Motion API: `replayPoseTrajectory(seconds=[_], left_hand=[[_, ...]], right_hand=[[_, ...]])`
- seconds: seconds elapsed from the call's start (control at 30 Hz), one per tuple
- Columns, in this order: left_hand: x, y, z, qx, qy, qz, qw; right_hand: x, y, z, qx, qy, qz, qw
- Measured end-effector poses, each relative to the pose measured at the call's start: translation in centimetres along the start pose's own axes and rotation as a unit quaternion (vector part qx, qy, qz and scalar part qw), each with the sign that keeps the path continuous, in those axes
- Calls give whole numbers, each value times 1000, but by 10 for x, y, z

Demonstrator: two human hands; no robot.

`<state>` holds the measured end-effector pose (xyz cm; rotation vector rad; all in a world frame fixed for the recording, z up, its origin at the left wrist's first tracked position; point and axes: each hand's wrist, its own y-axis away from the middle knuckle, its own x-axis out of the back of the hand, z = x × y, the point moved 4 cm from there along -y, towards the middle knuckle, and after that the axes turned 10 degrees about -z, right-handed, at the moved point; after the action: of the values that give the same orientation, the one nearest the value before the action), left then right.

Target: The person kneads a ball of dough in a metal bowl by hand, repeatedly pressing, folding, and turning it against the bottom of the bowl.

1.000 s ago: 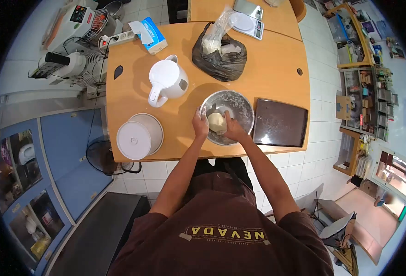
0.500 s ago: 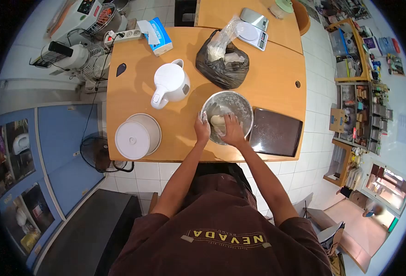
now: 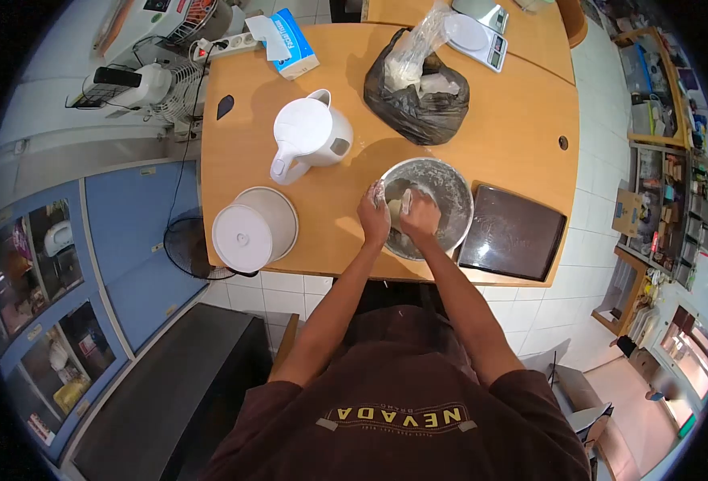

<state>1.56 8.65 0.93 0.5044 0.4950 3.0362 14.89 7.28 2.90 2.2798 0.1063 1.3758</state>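
A metal bowl dusted with white flour stands near the table's front edge. Pale dough lies in its left part, partly covered by my hands. My left hand is closed round the bowl's left rim, with flour on its fingers. Inside the bowl, my right hand has its fingers curled against the dough, and whitish dough or flour sticks to them.
Right of the bowl lies a dark tray. A white kettle and a lidded white container stand to the left. Behind are a black plastic bag, a kitchen scale and a tissue box.
The view has shifted, so the table things appear farther right. My right hand, earlier with fingers extended over the dough, is now curled. My left hand still holds the rim.
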Motion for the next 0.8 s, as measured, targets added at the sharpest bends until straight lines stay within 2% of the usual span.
replayPoseTrajectory(seconds=[0.03, 0.13, 0.23, 0.43, 0.53, 0.63, 0.77, 0.8], left_hand=[[1, 2, 3, 0, 0, 1, 1000], [-1, 1, -2, 12, 12, -9, 1000], [-2, 2, -4, 5, 8, -4, 1000], [-3, 0, -6, 20, -22, 4, 1000], [-1, 0, -2, 16, -33, 3, 999], [-3, 1, -8, 18, 4, 5, 1000], [-2, 5, -4, 44, 60, 18, 997], [-2, 7, -4, 29, 33, 19, 999]], right_hand=[[-9, -10, 7, -55, -22, -79, 995], [-4, -6, 0, -33, 36, 32, 998], [-5, -10, 2, -91, 25, -23, 995], [-17, -30, 11, -96, 76, -69, 990], [-24, -35, 17, -73, 70, -6, 995], [-27, -41, 23, -56, -6, 16, 998], [-7, -22, 20, 44, -69, 39, 996], [1, -14, 15, 68, -84, 36, 993]])
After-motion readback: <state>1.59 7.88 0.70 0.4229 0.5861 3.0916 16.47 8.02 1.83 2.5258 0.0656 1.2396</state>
